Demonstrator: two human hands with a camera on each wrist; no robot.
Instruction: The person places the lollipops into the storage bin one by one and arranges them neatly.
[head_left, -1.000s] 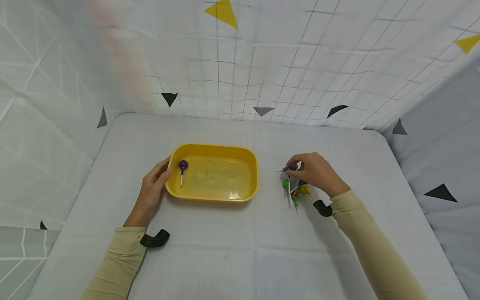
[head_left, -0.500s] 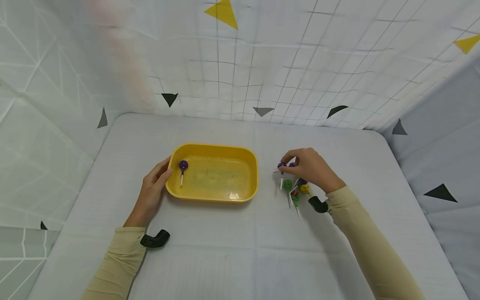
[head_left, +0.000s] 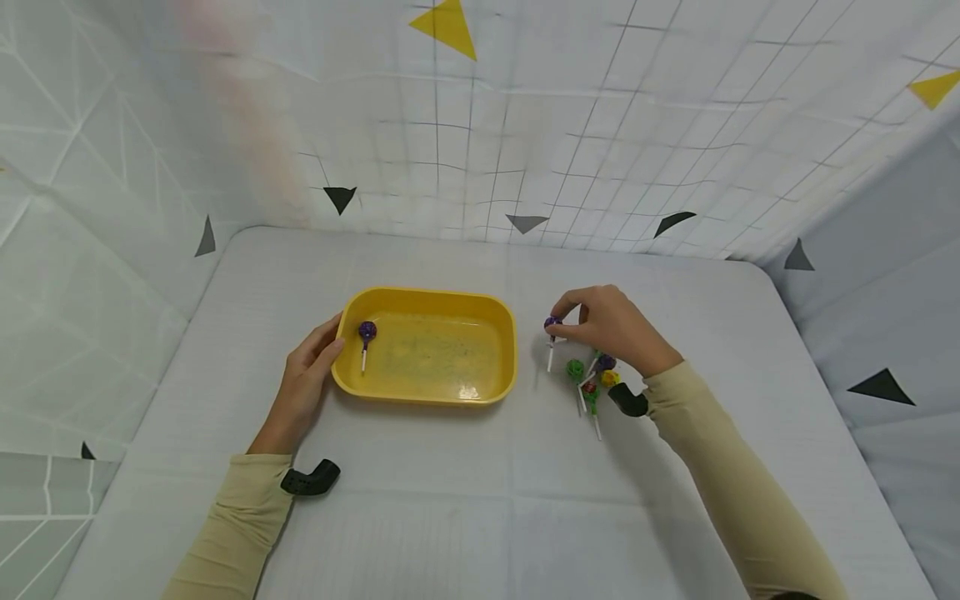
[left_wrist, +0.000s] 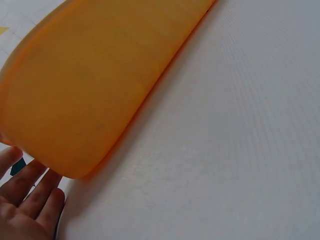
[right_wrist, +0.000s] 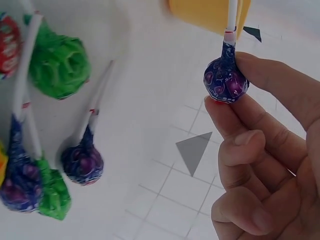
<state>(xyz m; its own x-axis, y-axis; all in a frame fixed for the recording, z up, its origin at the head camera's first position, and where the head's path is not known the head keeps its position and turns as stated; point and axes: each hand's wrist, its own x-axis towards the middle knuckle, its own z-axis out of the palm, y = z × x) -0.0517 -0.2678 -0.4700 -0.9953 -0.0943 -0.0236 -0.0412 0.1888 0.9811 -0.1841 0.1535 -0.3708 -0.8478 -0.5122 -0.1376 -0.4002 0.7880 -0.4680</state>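
Observation:
My right hand (head_left: pixel 611 323) pinches a purple-wrapped lollipop (right_wrist: pixel 226 80) by its candy head between thumb and fingertips, its white stick pointing down in the head view. To the left, a yellow tray (head_left: pixel 423 401) sits on the table with one purple lollipop (head_left: pixel 367 332) lying at its left end. My left hand (head_left: pixel 303 375) holds that end, thumb over the rim and fingers along the outer wall. Beside the right hand lie several loose lollipops: a green one (head_left: pixel 575 370), a yellow one (head_left: pixel 611 378) and others. Another purple lollipop (right_wrist: pixel 82 164) shows apart in the right wrist view, hidden behind the hand from above.
A white-covered table (head_left: pixel 450 517) carries everything. Pale sheets with grid lines and coloured triangles hang behind it and at its sides. A black band piece (head_left: pixel 311 477) sits at the left wrist, a similar black piece (head_left: pixel 628 401) at the right.
My right hand has drawn a purple lollipop out of the pile, up and leftward towards the tray, its stick now hanging down. My left hand and the tray have stayed put.

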